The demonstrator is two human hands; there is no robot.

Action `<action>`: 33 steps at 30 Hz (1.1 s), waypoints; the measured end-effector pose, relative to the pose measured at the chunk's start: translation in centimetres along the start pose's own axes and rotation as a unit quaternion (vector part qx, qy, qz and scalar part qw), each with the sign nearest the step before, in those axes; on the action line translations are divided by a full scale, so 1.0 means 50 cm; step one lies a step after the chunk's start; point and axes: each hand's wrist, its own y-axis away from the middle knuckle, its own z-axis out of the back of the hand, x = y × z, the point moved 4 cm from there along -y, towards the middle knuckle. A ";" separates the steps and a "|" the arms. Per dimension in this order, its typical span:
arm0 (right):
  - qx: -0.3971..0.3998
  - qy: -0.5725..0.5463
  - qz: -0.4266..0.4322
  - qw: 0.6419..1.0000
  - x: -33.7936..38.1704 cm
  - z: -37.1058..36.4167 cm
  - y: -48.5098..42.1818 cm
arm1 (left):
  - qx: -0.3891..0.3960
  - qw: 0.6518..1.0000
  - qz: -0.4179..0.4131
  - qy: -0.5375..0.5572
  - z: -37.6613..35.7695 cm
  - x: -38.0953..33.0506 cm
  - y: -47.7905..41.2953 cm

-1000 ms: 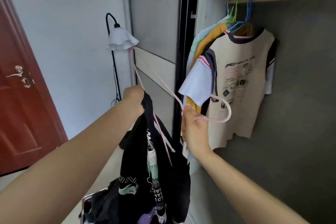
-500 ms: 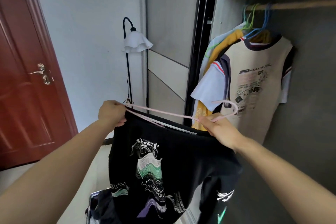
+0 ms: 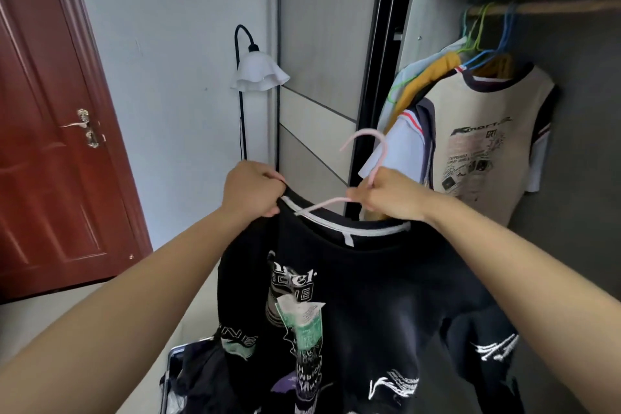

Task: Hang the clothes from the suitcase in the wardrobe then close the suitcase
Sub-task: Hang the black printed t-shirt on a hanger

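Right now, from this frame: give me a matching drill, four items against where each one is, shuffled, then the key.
Items
1 pink hanger
2 black T-shirt
3 cream T-shirt
4 floor lamp

Places
A hangs on the wardrobe rail
B stands by the wall
C held by the right hand
D collar gripped by the left hand

Pairs: 1-C, 2-D, 3-A, 4-B
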 end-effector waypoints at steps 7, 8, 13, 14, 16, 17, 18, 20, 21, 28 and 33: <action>-0.079 -0.107 -0.043 0.990 -0.035 0.055 0.009 | 0.003 0.962 -0.231 -0.147 0.003 -0.024 0.004; -0.078 -0.113 -0.040 0.990 -0.033 0.055 0.011 | 0.049 0.947 -0.253 -0.191 -0.012 -0.014 0.001; -0.078 -0.111 -0.005 0.991 -0.018 0.055 0.008 | 0.063 0.907 -0.312 -0.277 -0.071 0.014 0.006; -0.081 -0.113 0.006 0.990 -0.018 0.061 0.014 | 0.031 0.906 -0.324 -0.270 -0.070 0.011 0.004; -0.081 -0.145 0.016 0.986 -0.032 0.080 0.031 | -0.013 0.905 -0.333 -0.265 -0.059 0.012 -0.005; -0.076 -0.155 0.010 0.985 -0.050 0.092 0.042 | -0.026 0.906 -0.333 -0.262 -0.050 0.015 -0.011; -0.065 -0.159 -0.007 0.985 -0.079 0.102 0.053 | -0.037 0.907 -0.330 -0.258 -0.038 0.019 -0.018; -0.040 -0.108 -0.056 0.992 -0.149 0.109 0.077 | -0.062 0.912 -0.325 -0.241 -0.012 0.027 -0.031; -0.027 -0.072 -0.080 0.994 -0.178 0.104 0.086 | -0.074 0.914 -0.326 -0.230 -0.002 0.030 -0.038; -0.062 0.009 -0.033 0.998 -0.182 0.095 0.052 | -0.077 0.922 -0.304 -0.225 0.006 0.033 -0.088; -0.074 0.002 -0.011 0.997 -0.148 0.121 0.047 | -0.054 0.930 -0.297 -0.208 -0.009 0.013 -0.102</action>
